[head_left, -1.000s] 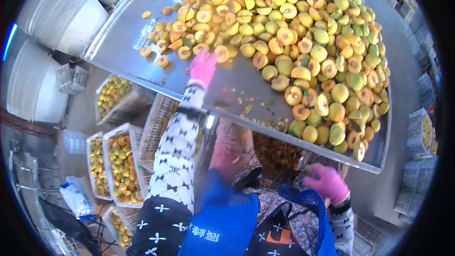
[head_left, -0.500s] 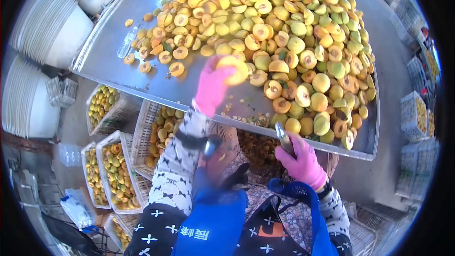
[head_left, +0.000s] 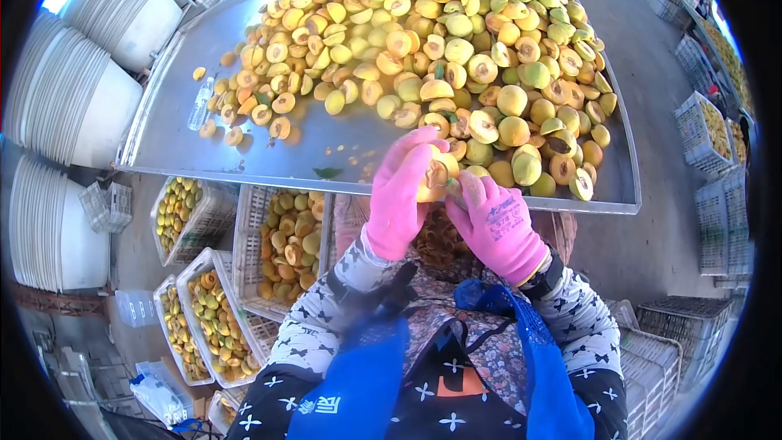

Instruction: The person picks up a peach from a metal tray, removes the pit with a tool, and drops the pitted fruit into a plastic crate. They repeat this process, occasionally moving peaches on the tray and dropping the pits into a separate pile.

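My left hand (head_left: 399, 195), in a pink glove, grips a yellow peach half (head_left: 438, 173), cut face showing, just over the near edge of the metal table. Against that peach half is my right hand (head_left: 503, 226), also in a pink glove, closed round a small pitting knife (head_left: 454, 188). Most of the knife is hidden by the fingers and the fruit. Beyond my hands, a large heap of halved and whole peaches (head_left: 456, 26) covers much of the table (head_left: 269, 155).
Below the table, crates of peach halves (head_left: 244, 236) stand to the left. A plastic bottle (head_left: 200, 104) lies on the table's left side. Stacked white tubs (head_left: 61, 224) line the far left; more crates (head_left: 702, 132) stand at right. Peach scraps (head_left: 440, 238) lie below my hands.
My left hand has come down and right from above the table with the peach. My right hand has moved up and left, bringing the knife to the fruit. The view has shifted slightly.
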The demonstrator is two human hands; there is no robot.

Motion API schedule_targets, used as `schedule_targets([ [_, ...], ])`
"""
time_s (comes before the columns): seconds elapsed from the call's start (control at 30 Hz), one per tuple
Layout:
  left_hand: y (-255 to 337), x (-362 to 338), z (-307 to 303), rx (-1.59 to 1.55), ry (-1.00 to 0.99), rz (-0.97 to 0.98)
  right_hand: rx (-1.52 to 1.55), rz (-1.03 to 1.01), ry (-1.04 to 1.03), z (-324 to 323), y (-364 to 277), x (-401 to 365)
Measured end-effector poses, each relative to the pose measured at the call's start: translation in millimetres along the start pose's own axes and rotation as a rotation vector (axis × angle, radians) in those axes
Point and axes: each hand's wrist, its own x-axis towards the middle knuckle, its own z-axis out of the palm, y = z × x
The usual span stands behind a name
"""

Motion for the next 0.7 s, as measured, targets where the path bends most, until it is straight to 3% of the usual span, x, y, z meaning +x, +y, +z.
schedule_targets([
  [0.07, 0.1, -0.7, 0.6, -0.216, 0.039, -0.126, -0.052, -0.009, -0.029, -1.7, -1.3, 0.9],
  [0.13, 0.7, -0.3, 1.8, -0.664, 0.116, -0.434, -0.108, -0.016, -0.055, -1.4, -2.8, 0.2],
  [0.23, -7.5, -3.9, -1.9, -0.506, 0.086, -0.354, -0.009, 0.045, -0.135, 7.0, -4.2, -3.8],
  [0.37, -22.1, -10.1, -10.9, -0.383, 0.039, -0.293, 0.365, 0.066, -0.208, 10.2, -8.8, -6.8],
  [0.43, -17.8, -11.6, -12.1, -0.386, 0.039, -0.385, 0.248, 0.068, -0.185, 18.6, -7.3, -11.1],
  [0.7, -21.3, -8.5, 2.3, -0.431, 0.150, -0.318, 0.148, 0.099, -0.148, 24.6, -1.8, -7.6],
])
